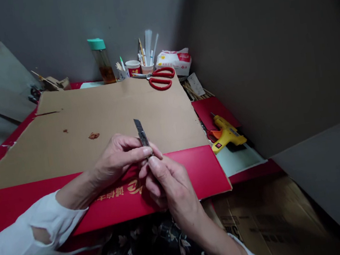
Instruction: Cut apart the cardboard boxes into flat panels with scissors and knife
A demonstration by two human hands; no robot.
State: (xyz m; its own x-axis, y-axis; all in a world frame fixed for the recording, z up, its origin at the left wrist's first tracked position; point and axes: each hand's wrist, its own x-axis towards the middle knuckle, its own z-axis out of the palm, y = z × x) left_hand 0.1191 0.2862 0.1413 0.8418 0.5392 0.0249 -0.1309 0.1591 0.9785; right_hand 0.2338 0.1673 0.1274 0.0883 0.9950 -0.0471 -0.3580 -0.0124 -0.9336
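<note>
Grey-walled corner; flattened cardboard sheet [118, 117] with red printed flap, its yellow characters unreadable. Above its near edge, my left hand [116, 157] and right hand [167, 182] pinch a cutter blade [141, 134]; scissors [161, 78] at its far edge.

Two cups [133, 67], one scissors [161, 78], one bottle [102, 61].
</note>
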